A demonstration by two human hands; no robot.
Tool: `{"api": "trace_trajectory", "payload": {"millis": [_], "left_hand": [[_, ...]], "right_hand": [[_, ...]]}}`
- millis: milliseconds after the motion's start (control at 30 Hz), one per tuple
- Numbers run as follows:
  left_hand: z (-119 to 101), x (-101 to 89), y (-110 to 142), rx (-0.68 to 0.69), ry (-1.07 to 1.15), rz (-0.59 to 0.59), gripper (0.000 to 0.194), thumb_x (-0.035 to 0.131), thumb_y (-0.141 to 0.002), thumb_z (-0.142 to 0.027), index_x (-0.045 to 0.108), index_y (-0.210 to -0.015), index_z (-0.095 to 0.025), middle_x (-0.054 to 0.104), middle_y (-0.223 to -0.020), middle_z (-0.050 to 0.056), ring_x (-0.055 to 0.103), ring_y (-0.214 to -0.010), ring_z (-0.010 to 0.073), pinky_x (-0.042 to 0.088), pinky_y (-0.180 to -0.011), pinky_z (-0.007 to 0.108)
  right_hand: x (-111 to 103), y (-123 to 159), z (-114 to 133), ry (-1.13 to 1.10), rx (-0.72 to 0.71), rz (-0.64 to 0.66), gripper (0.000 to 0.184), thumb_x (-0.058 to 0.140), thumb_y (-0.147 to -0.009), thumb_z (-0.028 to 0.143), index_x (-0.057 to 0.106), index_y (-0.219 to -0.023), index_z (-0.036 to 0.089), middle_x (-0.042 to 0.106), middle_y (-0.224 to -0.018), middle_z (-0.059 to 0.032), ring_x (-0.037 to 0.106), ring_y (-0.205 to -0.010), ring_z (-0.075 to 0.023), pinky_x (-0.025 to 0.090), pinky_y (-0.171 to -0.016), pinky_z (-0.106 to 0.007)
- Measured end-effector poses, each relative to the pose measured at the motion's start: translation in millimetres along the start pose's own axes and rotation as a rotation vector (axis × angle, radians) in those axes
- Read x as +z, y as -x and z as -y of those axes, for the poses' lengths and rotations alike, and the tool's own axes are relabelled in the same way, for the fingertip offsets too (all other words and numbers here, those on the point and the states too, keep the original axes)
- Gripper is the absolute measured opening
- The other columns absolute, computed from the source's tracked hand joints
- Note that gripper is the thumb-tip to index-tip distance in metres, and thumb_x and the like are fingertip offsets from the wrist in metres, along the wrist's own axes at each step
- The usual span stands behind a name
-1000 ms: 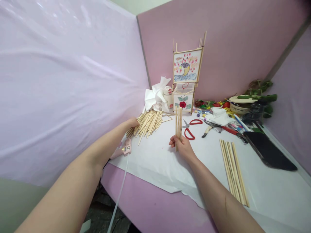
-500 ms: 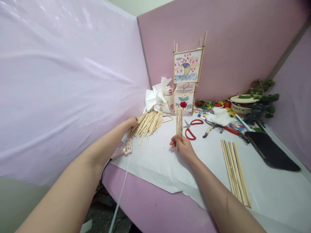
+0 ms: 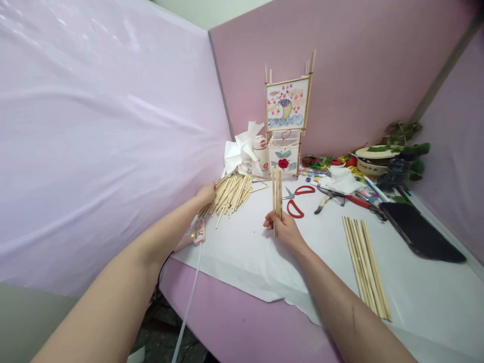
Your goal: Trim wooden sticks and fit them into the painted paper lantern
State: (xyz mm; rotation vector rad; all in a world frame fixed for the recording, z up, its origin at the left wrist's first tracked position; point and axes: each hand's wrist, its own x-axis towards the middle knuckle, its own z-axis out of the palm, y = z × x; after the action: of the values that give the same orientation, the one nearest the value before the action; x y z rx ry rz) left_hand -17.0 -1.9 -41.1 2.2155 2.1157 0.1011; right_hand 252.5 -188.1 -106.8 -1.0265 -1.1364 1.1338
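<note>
My right hand (image 3: 283, 225) is closed around several thin wooden sticks (image 3: 277, 194), held upright above the white sheet. My left hand (image 3: 206, 193) rests against the left edge of a loose pile of similar sticks (image 3: 232, 194); its fingers are hidden, so I cannot see whether it grips any. Below that hand lies a pink hot glue gun (image 3: 198, 232) with a white glue stick trailing from it over the table edge. To the right, a row of longer sticks (image 3: 366, 267) lies side by side beyond my right forearm.
Red-handled scissors (image 3: 297, 204) lie just behind my right hand. A stick-framed lantern with drawn panels (image 3: 285, 113) stands at the back, beside crumpled tissue (image 3: 244, 148). Pliers (image 3: 328, 197), a black phone (image 3: 421, 232) and a bowl (image 3: 374, 164) are at the right.
The left hand has turned slightly and pushed a little further against the stick pile. My right hand still holds its sticks in the same place. The camera view has shifted slightly.
</note>
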Motion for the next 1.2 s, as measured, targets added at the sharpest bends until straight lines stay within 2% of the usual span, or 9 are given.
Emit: {"api": "trace_trajectory", "payload": {"millis": [400, 567, 700, 800, 867, 933, 1000, 1100, 1200], "left_hand": [[-0.1, -1.9, 0.6, -0.005, 0.05, -0.078, 0.025, 0.057, -0.083, -0.031, 0.061, -0.1, -0.015, 0.066, -0.099, 0.016, 0.06, -0.097, 0.0301, 0.044, -0.082, 0.037], [-2.1, -8.3, 3.9, -0.052, 0.186, -0.146, 0.031, 0.056, -0.087, -0.035, 0.059, -0.109, -0.013, 0.06, -0.109, 0.01, 0.059, -0.098, 0.0211, 0.048, -0.085, 0.041], [-21.4, -15.6, 18.5, -0.029, 0.401, -0.258, 0.022, 0.053, -0.087, -0.026, 0.063, -0.097, -0.009, 0.062, -0.096, 0.012, 0.058, -0.09, 0.0209, 0.047, -0.074, 0.031], [-51.5, -14.8, 36.9, 0.027, 0.616, -0.28, 0.03, 0.041, -0.09, -0.021, 0.057, -0.115, -0.015, 0.061, -0.079, 0.005, 0.055, -0.063, 0.0116, 0.041, -0.055, 0.022], [-75.8, -11.0, 51.5, 0.106, 0.828, -0.236, 0.038, 0.042, -0.09, -0.023, 0.046, -0.128, -0.023, 0.055, -0.069, -0.002, 0.042, -0.046, 0.0059, 0.033, -0.046, 0.017], [-99.4, -5.3, 66.3, 0.218, 1.409, -0.051, 0.038, 0.049, -0.088, -0.027, 0.046, -0.126, -0.027, 0.044, -0.059, -0.007, 0.029, -0.038, 0.0038, 0.022, -0.04, 0.015], [-119.8, 2.2, 79.7, 0.253, 1.806, 0.111, 0.029, 0.056, -0.086, -0.033, 0.054, -0.113, -0.025, 0.036, -0.054, -0.009, 0.023, -0.037, 0.003, 0.016, -0.038, 0.014], [-141.7, 16.3, 94.6, 0.245, 1.991, 0.217, 0.02, 0.062, -0.082, -0.032, 0.059, -0.094, -0.016, 0.044, -0.06, -0.005, 0.035, -0.044, 0.0029, 0.025, -0.041, 0.013], [-153.0, 28.9, 103.8, 0.248, 2.005, 0.22, 0.02, 0.064, -0.08, -0.028, 0.06, -0.092, -0.013, 0.047, -0.062, -0.003, 0.038, -0.047, 0.0033, 0.028, -0.042, 0.014]], "right_hand": [[0.6, -0.7, -0.2, -0.012, 0.011, -0.006, 0.033, 0.052, -0.084, 0.048, 0.057, -0.08, 0.016, 0.065, -0.07, -0.0042, 0.058, -0.059, -0.0139, 0.047, -0.06, -0.028], [0.0, -1.5, -2.6, -0.016, -0.004, 0.008, 0.033, 0.05, -0.085, 0.048, 0.056, -0.081, 0.016, 0.064, -0.07, -0.0039, 0.058, -0.059, -0.0138, 0.047, -0.058, -0.028], [0.6, -2.0, -3.5, -0.015, 0.0, 0.012, 0.031, 0.049, -0.086, 0.046, 0.057, -0.08, 0.017, 0.064, -0.07, -0.0041, 0.058, -0.059, -0.0139, 0.047, -0.057, -0.028], [1.1, -1.9, -3.7, -0.004, -0.011, 0.014, 0.03, 0.049, -0.086, 0.045, 0.057, -0.08, 0.017, 0.064, -0.07, -0.004, 0.059, -0.059, -0.014, 0.047, -0.058, -0.028], [1.2, -1.7, -3.8, -0.002, -0.016, 0.006, 0.03, 0.049, -0.087, 0.045, 0.057, -0.079, 0.017, 0.064, -0.069, -0.0039, 0.059, -0.059, -0.0138, 0.047, -0.058, -0.028], [1.2, -1.6, -4.4, -0.007, -0.017, -0.008, 0.03, 0.049, -0.086, 0.045, 0.057, -0.08, 0.016, 0.064, -0.069, -0.0038, 0.059, -0.058, -0.0135, 0.047, -0.058, -0.027], [0.7, -1.8, -5.4, -0.018, -0.029, -0.02, 0.03, 0.049, -0.086, 0.045, 0.056, -0.08, 0.016, 0.064, -0.068, -0.0037, 0.058, -0.057, -0.0133, 0.047, -0.058, -0.027], [-0.1, -2.9, -6.9, -0.024, -0.054, -0.033, 0.03, 0.048, -0.086, 0.045, 0.056, -0.082, 0.016, 0.065, -0.068, -0.0035, 0.059, -0.056, -0.0134, 0.047, -0.058, -0.027], [0.0, -3.6, -7.2, -0.017, -0.059, -0.036, 0.03, 0.048, -0.086, 0.045, 0.057, -0.082, 0.017, 0.065, -0.067, -0.0032, 0.059, -0.055, -0.0133, 0.047, -0.058, -0.027]]}}
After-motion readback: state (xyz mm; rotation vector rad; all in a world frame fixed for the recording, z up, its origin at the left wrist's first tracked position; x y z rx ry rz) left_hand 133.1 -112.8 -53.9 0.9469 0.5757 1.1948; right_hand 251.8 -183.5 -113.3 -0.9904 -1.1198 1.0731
